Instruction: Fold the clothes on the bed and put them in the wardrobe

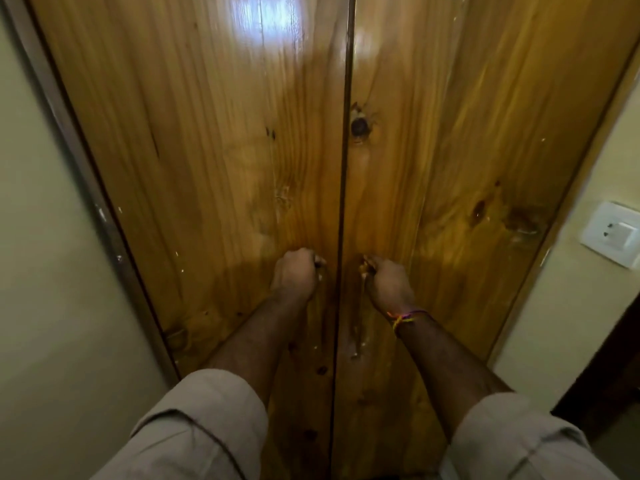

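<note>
At the centre seam of the closed wardrobe (pixel 242 150), the left hand (pixel 294 273) and right hand (pixel 388 282) each grip a handle; pulling evenly should swing both doors without jerking.

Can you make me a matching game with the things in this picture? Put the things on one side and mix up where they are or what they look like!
Things:
1. wardrobe doors
2. thread bracelet
3. wall switch
4. left hand

Descriptions:
A. white, on the wall at the right
B. shiny brown wood, shut
C. closed on a door handle
D. colourful, around the right wrist

Pairs: 1-B, 2-D, 3-A, 4-C
</note>
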